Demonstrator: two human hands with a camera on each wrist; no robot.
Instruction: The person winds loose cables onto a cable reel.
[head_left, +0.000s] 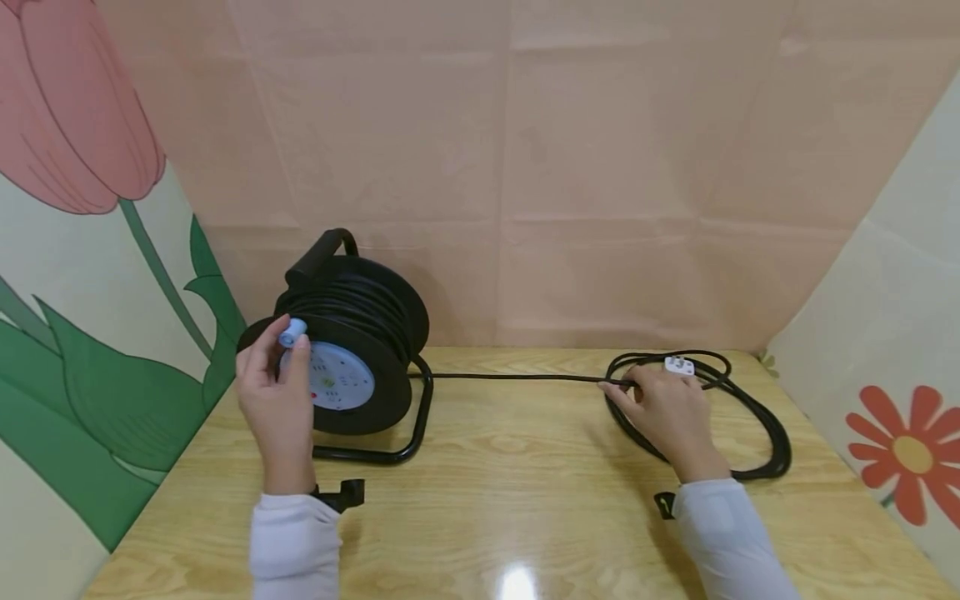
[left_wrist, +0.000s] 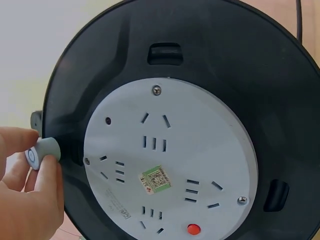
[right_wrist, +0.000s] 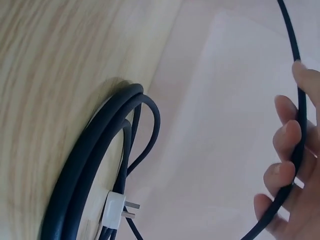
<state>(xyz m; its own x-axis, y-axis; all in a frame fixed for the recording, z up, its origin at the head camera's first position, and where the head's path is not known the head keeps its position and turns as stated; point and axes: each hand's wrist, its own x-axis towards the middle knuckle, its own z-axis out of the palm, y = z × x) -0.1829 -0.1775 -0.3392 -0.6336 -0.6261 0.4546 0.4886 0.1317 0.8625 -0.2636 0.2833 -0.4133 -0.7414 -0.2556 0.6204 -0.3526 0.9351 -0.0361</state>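
Observation:
A black cable reel (head_left: 401, 312) stands at the left of the table, wound with black cable; its round light-blue socket panel (head_left: 345, 375) faces me. My left hand (head_left: 273, 408) pinches the small blue crank knob (left_wrist: 47, 150) near the rim of the reel's face. From the reel, a stretch of black cable (head_left: 510, 377) runs taut to the right. There my right hand (head_left: 675, 412) grips it, fingers curled round it in the right wrist view. Loose cable coils (head_left: 772, 437) lie on the table around and beyond that hand, with a white plug (right_wrist: 114, 210) among them.
The reel's tubular stand (head_left: 420, 425) rests on the wooden table (head_left: 480, 508), and its carrying handle (head_left: 318, 254) rises at the top. A pinkish backdrop (head_left: 600, 167) closes off the back. Flower-printed panels (head_left: 832, 333) flank the table on both sides.

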